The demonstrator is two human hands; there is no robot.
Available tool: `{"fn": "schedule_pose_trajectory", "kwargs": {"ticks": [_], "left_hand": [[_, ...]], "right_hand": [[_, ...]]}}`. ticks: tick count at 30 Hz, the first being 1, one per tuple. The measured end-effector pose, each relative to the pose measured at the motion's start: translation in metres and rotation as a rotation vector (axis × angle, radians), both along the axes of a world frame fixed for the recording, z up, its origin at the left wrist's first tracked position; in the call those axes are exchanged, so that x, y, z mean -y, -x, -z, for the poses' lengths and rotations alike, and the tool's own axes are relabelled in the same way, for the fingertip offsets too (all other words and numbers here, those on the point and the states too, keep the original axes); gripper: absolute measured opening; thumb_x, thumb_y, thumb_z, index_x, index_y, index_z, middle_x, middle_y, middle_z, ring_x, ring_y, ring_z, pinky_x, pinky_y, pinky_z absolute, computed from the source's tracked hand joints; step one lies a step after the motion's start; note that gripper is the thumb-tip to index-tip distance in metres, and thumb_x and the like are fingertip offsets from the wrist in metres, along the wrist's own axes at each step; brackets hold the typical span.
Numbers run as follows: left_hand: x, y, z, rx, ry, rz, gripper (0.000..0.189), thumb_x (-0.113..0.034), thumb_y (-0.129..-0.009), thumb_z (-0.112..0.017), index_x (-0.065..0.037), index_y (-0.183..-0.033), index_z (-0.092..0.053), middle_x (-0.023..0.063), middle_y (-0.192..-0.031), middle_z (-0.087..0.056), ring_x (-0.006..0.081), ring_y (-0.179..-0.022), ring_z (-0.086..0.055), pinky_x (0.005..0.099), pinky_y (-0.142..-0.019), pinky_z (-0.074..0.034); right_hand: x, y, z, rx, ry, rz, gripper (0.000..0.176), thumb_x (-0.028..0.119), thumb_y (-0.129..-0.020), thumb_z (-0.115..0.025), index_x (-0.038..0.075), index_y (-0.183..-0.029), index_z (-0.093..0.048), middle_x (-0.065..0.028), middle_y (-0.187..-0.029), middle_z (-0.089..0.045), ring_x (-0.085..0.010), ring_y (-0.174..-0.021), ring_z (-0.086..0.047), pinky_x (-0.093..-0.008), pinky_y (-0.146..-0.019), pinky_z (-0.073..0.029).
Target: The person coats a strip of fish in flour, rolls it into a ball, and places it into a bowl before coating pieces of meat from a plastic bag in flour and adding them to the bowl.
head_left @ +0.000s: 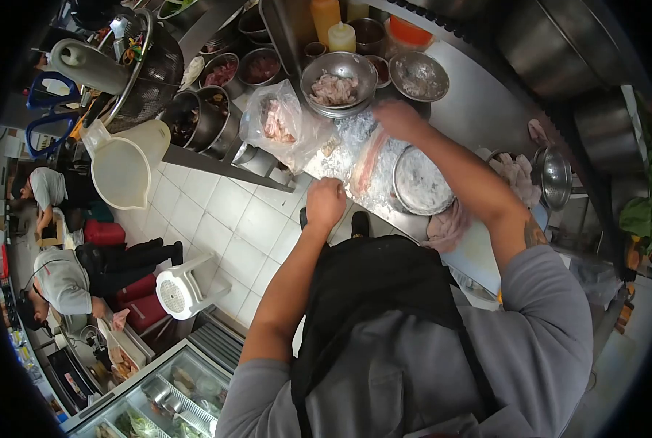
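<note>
Powdered worktop [382,191] is bearing meat strip [368,166]; curled left hand [327,201] is hovering, right hand [399,120] at far end; can't tell either grip; likely coating; turning probably needed next.

A white stool [178,292] is set on the tiled floor [224,208]. Green leaves [637,218] are seen far right.

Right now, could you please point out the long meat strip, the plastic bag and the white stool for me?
Meat strip [370,161]: head view, middle of its length.
Plastic bag [305,133]: head view, crinkled side beside the meat inside.
White stool [179,293]: head view, middle of the seat.
</note>
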State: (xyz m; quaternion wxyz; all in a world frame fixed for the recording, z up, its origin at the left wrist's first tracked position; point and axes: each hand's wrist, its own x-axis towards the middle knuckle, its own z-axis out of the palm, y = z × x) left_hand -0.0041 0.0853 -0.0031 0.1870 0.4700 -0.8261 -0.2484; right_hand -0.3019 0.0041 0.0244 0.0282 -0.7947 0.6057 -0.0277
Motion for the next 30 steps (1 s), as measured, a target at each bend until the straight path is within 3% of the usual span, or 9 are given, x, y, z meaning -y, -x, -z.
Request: {"fn": "schedule_pose_trajectory", "kwargs": {"ticks": [2, 3, 6, 11, 14, 30], "left_hand": [[0.003, 0.012, -0.006, 0.006, 0.014, 0.03, 0.012, -0.013, -0.082, -0.065, -0.002, -0.087, -0.068, 0.0164, -0.09, -0.068, 0.0357, -0.088, -0.063, 0.0456, -0.082, -0.05], [0.002, 0.021, -0.006, 0.04, -0.003, 0.042, 0.013, -0.014, -0.083, -0.065, -0.002, -0.087, -0.067, 0.0169, -0.09, -0.067, 0.036, -0.087, -0.063, 0.0461, -0.081, -0.05], [0.001, 0.042, -0.005, 0.154, -0.029, 0.041, 0.019, -0.019, -0.084, -0.065, 0.0, -0.087, -0.067, 0.0205, -0.089, -0.067, 0.037, -0.087, -0.065, 0.0479, -0.08, -0.052], [0.009, 0.057, 0.004, 0.267, -0.17, -0.08, 0.029, -0.024, -0.082, -0.066, 0.003, -0.09, -0.068, 0.0256, -0.092, -0.069, 0.0396, -0.09, -0.068, 0.0484, -0.085, -0.053], [0.013, 0.058, -0.009, 0.287, -0.304, -0.121, 0.032, -0.023, -0.082, -0.063, 0.004, -0.099, -0.068, 0.0254, -0.102, -0.069, 0.0402, -0.096, -0.067, 0.0461, -0.087, -0.053], [0.007, 0.052, -0.011, 0.158, -0.28, -0.146, 0.028, -0.02, -0.083, -0.062, 0.004, -0.097, -0.063, 0.0281, -0.095, -0.068, 0.0433, -0.092, -0.067, 0.0491, -0.086, -0.053]], "right_hand": [[-0.015, -0.018, -0.004, 0.105, -0.186, -0.132, 0.011, 0.01, -0.08, -0.061, 0.008, -0.087, -0.069, -0.014, -0.095, -0.07, -0.0335, -0.095, -0.067, -0.0445, -0.079, -0.054], [-0.023, -0.033, -0.019, 0.16, -0.341, -0.071, 0.013, 0.01, -0.079, -0.06, 0.01, -0.088, -0.069, -0.0142, -0.089, -0.069, -0.0355, -0.092, -0.067, -0.0457, -0.077, -0.052], [-0.025, -0.046, -0.001, 0.175, -0.363, -0.183, 0.011, 0.01, -0.079, -0.06, 0.009, -0.086, -0.068, -0.0147, -0.089, -0.069, -0.0356, -0.09, -0.066, -0.0454, -0.076, -0.052], [-0.03, -0.049, 0.001, 0.222, -0.334, -0.119, 0.009, 0.01, -0.078, -0.061, 0.008, -0.085, -0.067, -0.015, -0.091, -0.068, -0.0345, -0.091, -0.066, -0.0444, -0.076, -0.051], [-0.028, -0.045, 0.01, 0.243, -0.32, -0.109, 0.009, 0.01, -0.078, -0.062, 0.008, -0.085, -0.067, -0.0152, -0.092, -0.068, -0.0347, -0.092, -0.065, -0.0442, -0.077, -0.051], [-0.017, -0.043, 0.017, 0.227, -0.398, -0.125, 0.02, 0.013, -0.072, -0.073, 0.008, -0.09, -0.067, -0.0134, -0.093, -0.069, -0.0341, -0.093, -0.066, -0.0431, -0.079, -0.051]]}}
